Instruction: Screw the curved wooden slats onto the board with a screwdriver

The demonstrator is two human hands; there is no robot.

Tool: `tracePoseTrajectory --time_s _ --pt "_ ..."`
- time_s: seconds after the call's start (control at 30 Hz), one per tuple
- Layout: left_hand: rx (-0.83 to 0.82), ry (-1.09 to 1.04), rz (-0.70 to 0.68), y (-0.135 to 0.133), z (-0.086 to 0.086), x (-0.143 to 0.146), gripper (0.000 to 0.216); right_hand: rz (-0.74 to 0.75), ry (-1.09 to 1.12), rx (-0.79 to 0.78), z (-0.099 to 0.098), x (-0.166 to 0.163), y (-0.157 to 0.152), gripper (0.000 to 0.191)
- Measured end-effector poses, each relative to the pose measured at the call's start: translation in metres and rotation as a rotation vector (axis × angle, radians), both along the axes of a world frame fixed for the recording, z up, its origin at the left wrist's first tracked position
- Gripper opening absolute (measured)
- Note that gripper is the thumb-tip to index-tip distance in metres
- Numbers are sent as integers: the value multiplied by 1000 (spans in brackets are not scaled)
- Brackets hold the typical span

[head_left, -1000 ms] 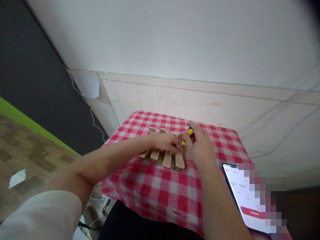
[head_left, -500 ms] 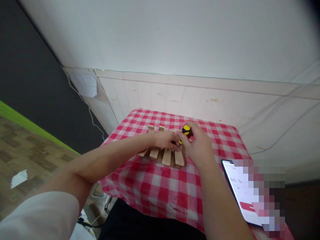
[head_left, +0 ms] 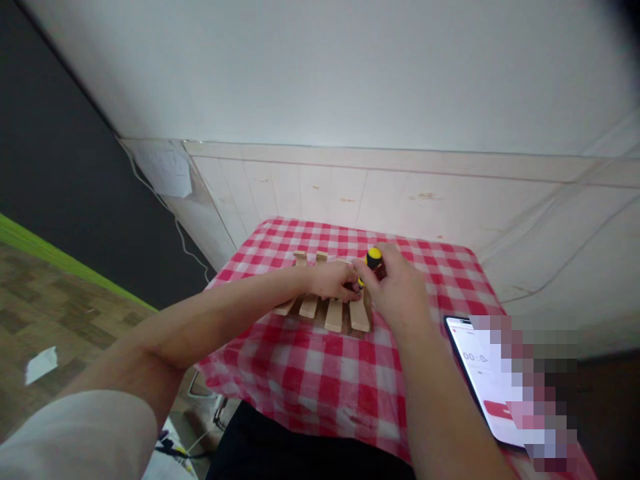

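Observation:
My right hand [head_left: 403,287] is closed round the yellow and black handle of a screwdriver [head_left: 374,257], which is tilted, its lower end going down toward my left fingers. My left hand [head_left: 336,280] reaches across from the left, with its fingertips pinched together beside the screwdriver's lower end. Whatever they hold there is too small or hidden to make out. Under both hands, several pale wooden bars [head_left: 359,316] lie side by side on a brown wooden base [head_left: 320,323]. My left hand covers the middle of the bars.
A red and white checked cloth [head_left: 320,373] covers the small table. A phone [head_left: 483,380] with a lit screen lies at its right side, partly blurred out. The panelled wall [head_left: 310,190] stands right behind. A white cable [head_left: 187,243] hangs at the left.
The screwdriver's handle has turned slightly in my right hand, its yellow and black pattern now showing differently. My left hand stays in place. The whole view has shifted a little.

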State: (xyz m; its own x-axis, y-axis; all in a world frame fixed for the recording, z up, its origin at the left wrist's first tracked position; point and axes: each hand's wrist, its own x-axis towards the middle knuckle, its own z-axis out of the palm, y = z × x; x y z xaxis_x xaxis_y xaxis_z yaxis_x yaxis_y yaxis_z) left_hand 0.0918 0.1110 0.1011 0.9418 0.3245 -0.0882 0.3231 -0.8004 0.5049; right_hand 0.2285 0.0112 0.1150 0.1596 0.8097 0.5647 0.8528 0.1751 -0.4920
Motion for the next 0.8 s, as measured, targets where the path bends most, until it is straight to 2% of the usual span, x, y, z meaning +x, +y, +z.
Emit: tracePoseTrajectory --time_s 0.1,0.2,0.27,0.37,0.43,0.5,0.63,0.73,0.8 --pt "53 -1 3 -2 1 0 15 169 49 -63 0 1 0 47" --pt "107 10 25 -4 3 0 13 304 100 -91 3 8 -3 45" --pt "95 8 22 -5 4 0 12 263 111 -87 4 9 -4 37" --pt "39 26 49 -4 3 0 10 72 94 -40 -2 2 -1 31" --pt "8 23 85 -3 2 0 9 39 97 -23 -6 -6 2 29" --pt "-18 -6 99 -2 0 0 10 91 140 -24 -9 -9 4 34" --pt "-56 -46 37 -1 -3 -1 13 186 223 -64 -5 0 3 50" --pt "-67 -48 35 -2 -2 -2 16 293 236 -61 1 11 -1 41" --pt "-74 -40 42 -3 0 -2 17 307 245 -29 2 14 -1 35"
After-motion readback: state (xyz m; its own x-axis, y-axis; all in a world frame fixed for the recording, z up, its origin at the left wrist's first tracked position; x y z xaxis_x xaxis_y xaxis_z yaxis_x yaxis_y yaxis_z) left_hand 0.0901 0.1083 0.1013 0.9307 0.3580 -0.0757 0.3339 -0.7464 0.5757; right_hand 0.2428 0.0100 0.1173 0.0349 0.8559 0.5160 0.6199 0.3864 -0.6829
